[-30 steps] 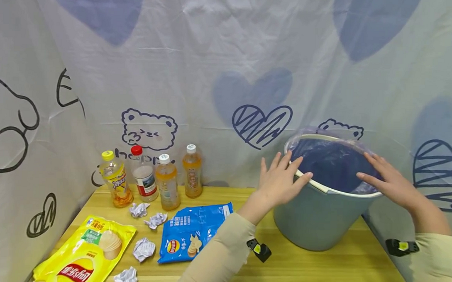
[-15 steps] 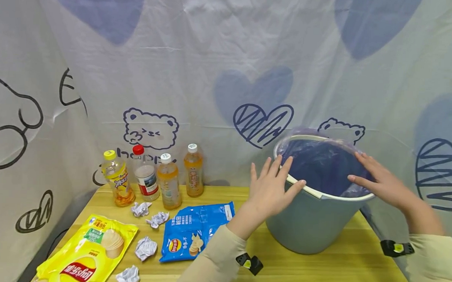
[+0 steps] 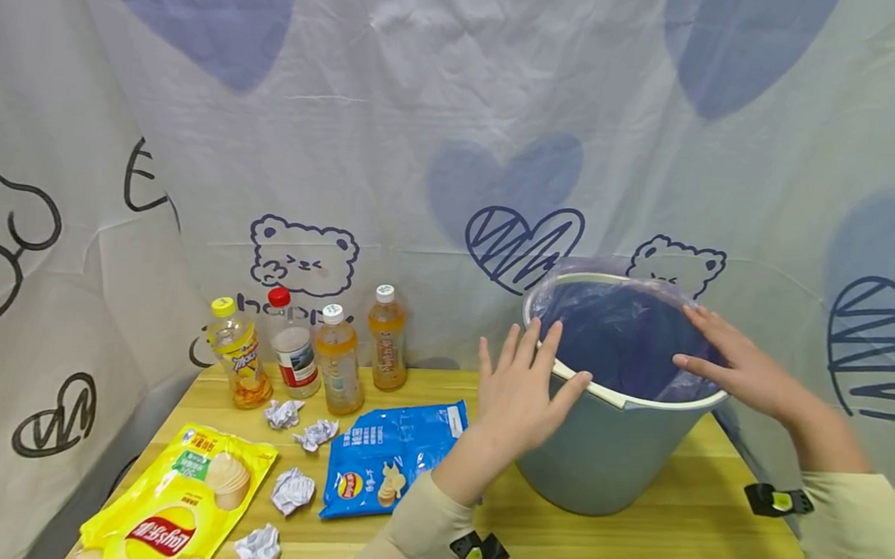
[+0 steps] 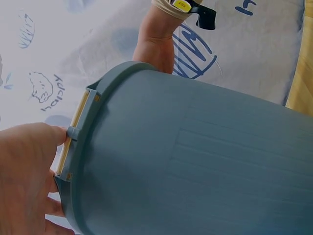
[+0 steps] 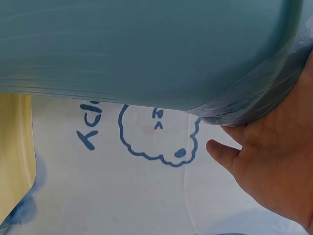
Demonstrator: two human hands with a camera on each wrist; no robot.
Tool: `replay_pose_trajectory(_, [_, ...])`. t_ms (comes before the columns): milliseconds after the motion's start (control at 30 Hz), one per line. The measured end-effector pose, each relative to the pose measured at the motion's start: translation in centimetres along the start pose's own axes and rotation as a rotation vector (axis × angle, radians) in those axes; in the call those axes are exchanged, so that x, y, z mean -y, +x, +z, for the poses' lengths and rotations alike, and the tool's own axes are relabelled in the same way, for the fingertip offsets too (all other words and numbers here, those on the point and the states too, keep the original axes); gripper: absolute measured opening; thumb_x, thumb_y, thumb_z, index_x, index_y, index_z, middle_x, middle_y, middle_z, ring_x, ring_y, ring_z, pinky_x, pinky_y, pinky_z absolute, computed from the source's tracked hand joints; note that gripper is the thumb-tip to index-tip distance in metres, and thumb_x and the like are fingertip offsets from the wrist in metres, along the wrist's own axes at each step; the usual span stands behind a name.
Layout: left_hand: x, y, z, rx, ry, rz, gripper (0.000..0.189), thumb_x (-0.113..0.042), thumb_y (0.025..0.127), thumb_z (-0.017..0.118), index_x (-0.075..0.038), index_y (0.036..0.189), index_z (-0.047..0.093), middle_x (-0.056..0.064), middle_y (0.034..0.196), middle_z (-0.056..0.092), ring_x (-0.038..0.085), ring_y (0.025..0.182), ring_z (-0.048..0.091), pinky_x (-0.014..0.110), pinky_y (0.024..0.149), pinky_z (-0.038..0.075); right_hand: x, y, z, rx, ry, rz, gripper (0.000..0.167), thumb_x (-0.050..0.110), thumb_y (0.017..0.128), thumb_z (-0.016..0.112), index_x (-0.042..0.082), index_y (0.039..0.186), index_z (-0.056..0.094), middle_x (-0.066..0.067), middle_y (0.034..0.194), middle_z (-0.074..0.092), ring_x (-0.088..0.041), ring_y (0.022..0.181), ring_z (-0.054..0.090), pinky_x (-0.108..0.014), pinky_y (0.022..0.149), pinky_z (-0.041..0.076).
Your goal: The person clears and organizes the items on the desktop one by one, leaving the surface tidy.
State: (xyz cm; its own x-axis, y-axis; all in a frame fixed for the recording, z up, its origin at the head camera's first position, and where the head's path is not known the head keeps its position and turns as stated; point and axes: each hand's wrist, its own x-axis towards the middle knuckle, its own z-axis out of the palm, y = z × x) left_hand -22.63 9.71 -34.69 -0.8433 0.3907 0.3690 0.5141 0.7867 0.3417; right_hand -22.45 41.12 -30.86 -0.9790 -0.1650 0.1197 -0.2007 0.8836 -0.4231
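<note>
A grey-blue bin (image 3: 596, 466) with a cream rim (image 3: 610, 394) stands on the right part of the table, lined with a thin translucent purple bag (image 3: 623, 335). My left hand (image 3: 520, 401) lies at the rim's left front, fingers spread and straight. In the left wrist view its thumb touches a clip on the rim, the other fingers partly hidden behind the edge. On the opposite side, my right hand (image 3: 740, 368) rests at the rim with extended fingers. The right wrist view has liner film (image 5: 249, 98) folded over the outside of the bin beside that hand.
Several drink bottles (image 3: 338, 370) stand at the back left. Crumpled paper balls (image 3: 292, 492) lie between a yellow chip bag (image 3: 181, 496) and a blue chip bag (image 3: 389, 454). A printed cloth (image 3: 439, 106) hangs behind the wooden table (image 3: 645, 541).
The bin has shifted left and toward me, both hands travelling with it at the rim. The bottles and bags appear slightly further right as the head view turns a little.
</note>
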Motion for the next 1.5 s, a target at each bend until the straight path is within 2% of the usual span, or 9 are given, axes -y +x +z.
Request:
replay_pose_trajectory(400, [0.6, -2.0, -0.8, -0.061, 0.017, -0.023, 0.072, -0.07, 0.096, 0.02, -0.033, 0.157, 0.013, 0.001, 0.163, 0.023, 0.027, 0.151, 0.021, 0.063, 0.118, 0.011, 1.5, -0.2, 0.6, 0.004, 0.014, -0.043, 0.082, 0.038, 0.096, 0.056, 0.017, 0.158, 0.006, -0.023, 0.163, -0.001, -0.051, 0.147, -0.004, -0.08, 0.104, 0.006])
replay_pose_trajectory(867, [1.3, -4.3, -2.0, -0.127, 0.042, -0.034, 0.071, -0.07, 0.096, 0.021, -0.032, 0.156, 0.017, 0.002, 0.16, 0.029, 0.028, 0.148, 0.028, 0.065, 0.117, 0.015, 3.9, -0.9, 1.6, -0.025, 0.005, -0.066, 0.08, 0.038, 0.095, 0.057, 0.018, 0.158, 0.01, -0.021, 0.164, 0.002, -0.051, 0.147, 0.002, -0.08, 0.102, 0.009])
replay_pose_trajectory(1300, [2.4, -6.2, -2.8, -0.124, 0.023, -0.049, 0.071, -0.069, 0.096, 0.025, -0.032, 0.156, 0.017, 0.003, 0.161, 0.028, 0.029, 0.149, 0.026, 0.066, 0.117, 0.013, 5.8, -1.5, 2.9, -0.018, -0.011, -0.06, 0.079, 0.042, 0.095, 0.055, 0.022, 0.158, 0.012, -0.018, 0.164, 0.003, -0.05, 0.147, 0.004, -0.081, 0.101, 0.011])
replay_pose_trajectory(1500, [3.1, -6.5, -3.2, -0.129, 0.021, -0.039, 0.07, -0.07, 0.096, 0.023, -0.034, 0.156, 0.016, 0.001, 0.161, 0.027, 0.028, 0.149, 0.026, 0.066, 0.116, 0.012, 6.5, -1.6, 3.2, -0.019, -0.024, -0.042, 0.077, 0.045, 0.096, 0.052, 0.025, 0.158, 0.011, -0.017, 0.164, 0.001, -0.05, 0.148, 0.003, -0.082, 0.1, 0.01])
